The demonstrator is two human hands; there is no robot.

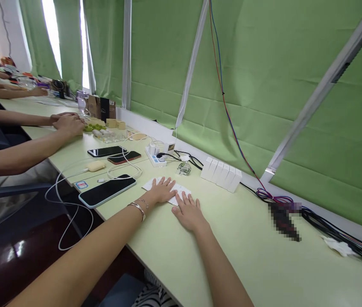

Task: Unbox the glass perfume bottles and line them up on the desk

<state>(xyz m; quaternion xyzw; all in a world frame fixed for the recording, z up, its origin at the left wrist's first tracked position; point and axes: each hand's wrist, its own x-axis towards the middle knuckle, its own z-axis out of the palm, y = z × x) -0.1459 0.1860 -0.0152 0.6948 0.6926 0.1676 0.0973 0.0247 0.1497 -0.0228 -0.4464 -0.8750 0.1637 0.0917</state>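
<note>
My left hand (163,191) lies flat, fingers spread, on a white sheet of paper (149,183) on the pale green table (248,247). A bracelet circles that wrist. My right hand (188,209) rests flat beside it, fingers stretched over the paper's near right edge. Neither hand grips anything. A row of small white boxes (221,174) stands just beyond the hands, by the wall.
A phone in a light blue case (107,190) lies left of my hands, with two more phones (117,154) and white cables behind it. A power strip (155,157) and dark cables (331,228) run along the wall. Other people's arms (30,149) rest on the table at left.
</note>
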